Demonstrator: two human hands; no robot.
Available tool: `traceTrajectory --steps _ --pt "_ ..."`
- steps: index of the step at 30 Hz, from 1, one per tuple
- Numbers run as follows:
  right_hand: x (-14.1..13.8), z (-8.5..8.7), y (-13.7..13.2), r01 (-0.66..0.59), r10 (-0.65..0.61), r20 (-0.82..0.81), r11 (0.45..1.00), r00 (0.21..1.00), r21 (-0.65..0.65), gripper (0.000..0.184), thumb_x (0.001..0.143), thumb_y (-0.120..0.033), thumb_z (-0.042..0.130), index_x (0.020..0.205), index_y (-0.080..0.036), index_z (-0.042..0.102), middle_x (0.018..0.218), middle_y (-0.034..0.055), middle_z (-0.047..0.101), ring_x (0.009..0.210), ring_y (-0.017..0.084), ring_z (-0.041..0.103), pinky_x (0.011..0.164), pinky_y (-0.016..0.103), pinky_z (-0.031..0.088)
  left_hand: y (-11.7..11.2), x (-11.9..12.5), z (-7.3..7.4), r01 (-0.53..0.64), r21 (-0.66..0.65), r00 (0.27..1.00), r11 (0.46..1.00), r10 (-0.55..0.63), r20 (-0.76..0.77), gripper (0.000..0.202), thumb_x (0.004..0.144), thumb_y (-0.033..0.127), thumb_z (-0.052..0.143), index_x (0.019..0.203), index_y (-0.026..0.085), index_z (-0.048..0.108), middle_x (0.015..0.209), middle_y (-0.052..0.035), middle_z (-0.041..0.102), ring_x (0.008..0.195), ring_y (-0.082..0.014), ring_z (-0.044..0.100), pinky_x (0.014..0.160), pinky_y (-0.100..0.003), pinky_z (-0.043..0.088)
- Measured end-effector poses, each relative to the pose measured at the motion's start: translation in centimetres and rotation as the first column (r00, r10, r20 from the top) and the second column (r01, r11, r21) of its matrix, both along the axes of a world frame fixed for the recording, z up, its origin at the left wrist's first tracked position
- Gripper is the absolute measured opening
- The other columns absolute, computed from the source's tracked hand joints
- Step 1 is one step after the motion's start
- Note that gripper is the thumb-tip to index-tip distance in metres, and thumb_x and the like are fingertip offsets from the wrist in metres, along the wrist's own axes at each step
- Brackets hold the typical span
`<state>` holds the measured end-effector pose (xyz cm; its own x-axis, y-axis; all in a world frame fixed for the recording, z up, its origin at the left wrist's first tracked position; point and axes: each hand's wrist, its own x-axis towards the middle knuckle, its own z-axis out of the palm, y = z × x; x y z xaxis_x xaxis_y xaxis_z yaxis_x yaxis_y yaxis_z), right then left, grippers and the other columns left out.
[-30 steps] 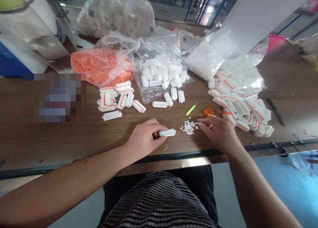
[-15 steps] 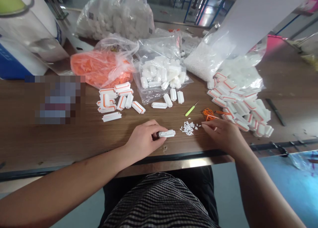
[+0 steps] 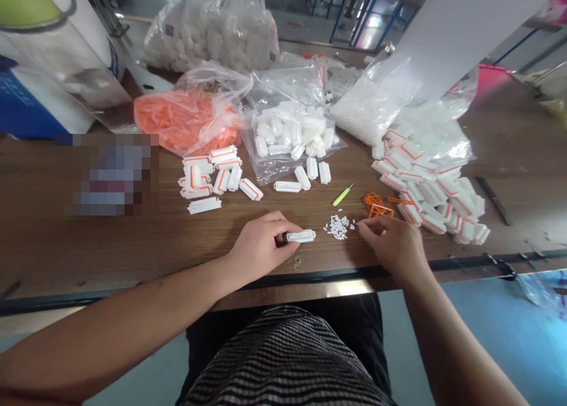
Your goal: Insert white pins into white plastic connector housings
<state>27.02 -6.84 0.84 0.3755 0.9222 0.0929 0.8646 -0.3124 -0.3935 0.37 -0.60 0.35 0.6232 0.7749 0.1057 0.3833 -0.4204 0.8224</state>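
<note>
My left hand pinches a white plastic connector housing between thumb and fingers, low over the table; a row of small openings shows along it. My right hand is closed in a pinch at the right side of a small heap of white plastic pins. Whatever sits between its fingertips is too small to make out. Just behind that hand lie several orange frame-shaped clips. A pick with a yellow-green handle rests behind the heap.
White housings with orange strips lie in a group at left and a large pile at right. Bags of orange parts, white housings and tiny white pieces stand behind. A dark flat strip lies far right.
My right hand has moved slightly left and down, away from the orange clips to the edge of the pin heap. My left hand keeps its hold on the housing. The view shifted slightly.
</note>
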Motion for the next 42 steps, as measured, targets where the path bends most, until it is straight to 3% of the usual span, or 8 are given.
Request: traceTrajectory --steps 5,11,17,24,30,37,40,42 --pt "-2.5 0.6 -0.4 -0.155 0.186 -0.152 0.968 0.971 0.197 0.020 0.080 -0.036 0.062 0.068 -0.023 0.070 0.064 0.0007 0.069 0.064 0.019 0.063 0.070 0.035 0.043 0.0 0.0 -0.2 -0.004 0.003 1.000 1.000 0.004 0.013 0.019 0.080 0.017 0.068 0.098 0.020 0.075 0.083 0.0002 0.063 0.061 -0.0087 0.056 0.060 -0.024 0.046" --pt "-6.5 1.5 -0.1 -0.540 0.570 -0.114 0.814 0.814 0.216 0.017 0.089 -0.023 0.057 0.076 -0.021 0.068 0.066 -0.0019 0.065 0.063 0.014 0.059 0.074 0.033 0.038 -0.1 0.1 -0.5 -0.021 -0.023 1.000 1.000 0.021 0.017 0.020 0.080 0.017 0.068 0.097 0.023 0.075 0.083 0.0016 0.063 0.061 -0.0077 0.055 0.060 -0.023 0.046" --pt "-7.0 1.6 0.5 -0.631 0.621 0.111 0.759 0.776 0.161 0.022 0.091 -0.018 0.055 0.071 -0.018 0.064 0.062 -0.0018 0.059 0.063 0.014 0.054 0.074 0.032 0.035 -0.2 0.2 -0.4 -0.039 -0.054 0.999 0.998 0.040 0.015 0.020 0.079 0.017 0.068 0.098 0.021 0.075 0.087 0.0003 0.065 0.060 -0.0076 0.056 0.058 -0.022 0.047" --pt "-8.1 2.9 -0.1 -0.700 0.621 0.483 0.713 0.618 -0.021 0.028 0.092 -0.011 0.049 0.073 -0.020 0.067 0.066 0.0024 0.065 0.068 0.019 0.054 0.080 0.037 0.034 -0.3 0.3 -0.6 -0.057 -0.082 0.998 0.995 0.058 0.016 0.019 0.079 0.017 0.070 0.096 0.023 0.076 0.084 0.0013 0.065 0.059 -0.0079 0.055 0.056 -0.021 0.046" --pt "-7.5 2.7 -0.8 -0.648 0.565 0.422 0.758 0.709 0.076 0.022 0.096 -0.018 0.050 0.094 -0.021 0.073 0.075 0.0018 0.072 0.072 0.018 0.058 0.080 0.036 0.036 -0.3 0.3 -0.5 -0.074 -0.074 0.997 0.995 0.073 -0.004 0.019 0.078 0.018 0.070 0.095 0.024 0.076 0.083 0.0016 0.064 0.059 -0.0083 0.054 0.056 -0.022 0.045" --pt "-8.3 1.9 -1.3 -0.693 0.583 0.493 0.719 0.646 0.057 0.024 0.094 -0.017 0.050 0.094 -0.015 0.074 0.067 0.0031 0.068 0.068 0.020 0.058 0.077 0.038 0.036 -0.2 0.3 -0.5 -0.048 -0.047 0.999 0.998 0.048 0.016 0.020 0.079 0.017 0.069 0.096 0.024 0.076 0.082 0.0013 0.064 0.060 -0.0084 0.054 0.058 -0.023 0.045" --pt "-6.3 2.1 0.0 -0.688 0.627 0.339 0.719 0.702 0.096 0.024 0.093 -0.019 0.050 0.089 -0.018 0.074 0.069 0.0021 0.069 0.068 0.018 0.061 0.074 0.035 0.038 -0.2 0.2 -0.4 -0.049 -0.031 0.999 0.998 0.049 0.001 0.019 0.079 0.016 0.068 0.095 0.022 0.075 0.083 0.0014 0.063 0.060 -0.0085 0.054 0.059 -0.023 0.046" --pt "-3.7 2.3 1.9 -0.604 0.552 0.329 0.793 0.767 0.080 0.026 0.093 -0.018 0.049 0.101 -0.019 0.074 0.082 0.0042 0.073 0.074 0.018 0.064 0.072 0.033 0.039 -0.1 0.2 -0.2 -0.047 -0.019 0.999 0.999 0.046 -0.018 0.019 0.079 0.014 0.067 0.094 0.022 0.074 0.083 0.0016 0.063 0.061 -0.0088 0.055 0.060 -0.024 0.046"
